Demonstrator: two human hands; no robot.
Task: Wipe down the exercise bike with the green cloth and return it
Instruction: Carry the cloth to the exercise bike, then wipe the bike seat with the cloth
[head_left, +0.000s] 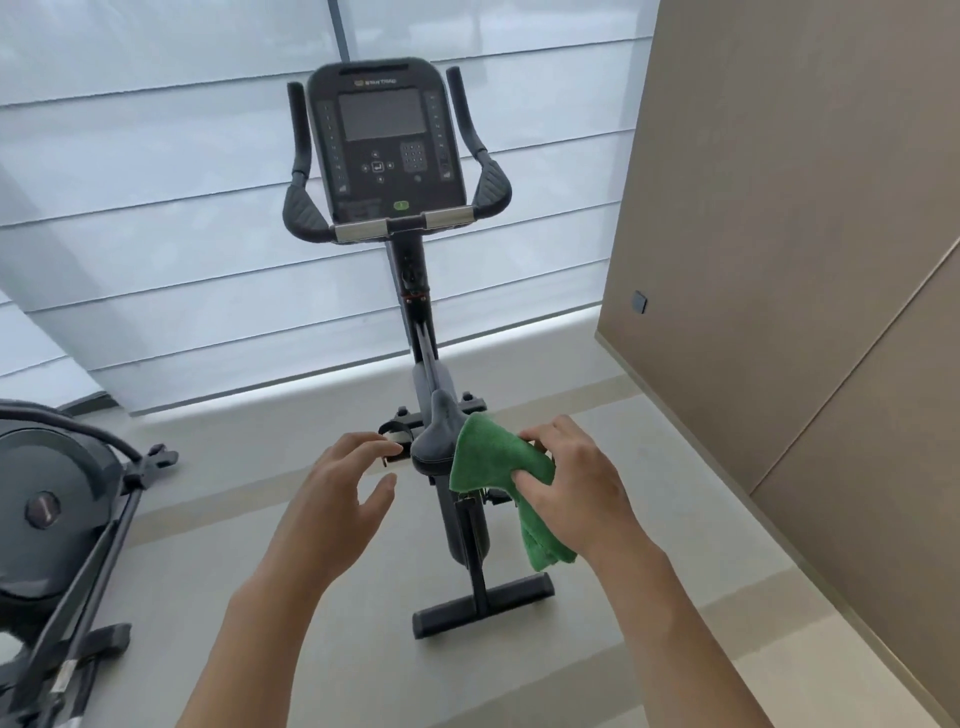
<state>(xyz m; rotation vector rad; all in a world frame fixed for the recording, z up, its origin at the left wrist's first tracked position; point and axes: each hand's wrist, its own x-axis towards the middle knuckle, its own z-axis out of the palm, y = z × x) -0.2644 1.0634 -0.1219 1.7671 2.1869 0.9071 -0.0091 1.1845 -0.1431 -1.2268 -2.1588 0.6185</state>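
Pale blinds (182, 234) behind; right hand (571, 483) pinched the green cloth (493, 462) against the saddle (439, 441), left hand (343, 488) spread; its hanging tail might snag.

Pale grey floor (332, 597) with lighter tan stripes across it. Standing on it, near the middle: black exercise bike (457, 519) on a flat cross foot. At the left edge, well apart: another dark gym machine (57, 525).

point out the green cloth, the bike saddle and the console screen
folded green microfibre cloth (488, 457), head view, on its upper fold
dark padded bike saddle (435, 436), head view, on its centre
grey rectangular console screen (383, 114), head view, mid-display
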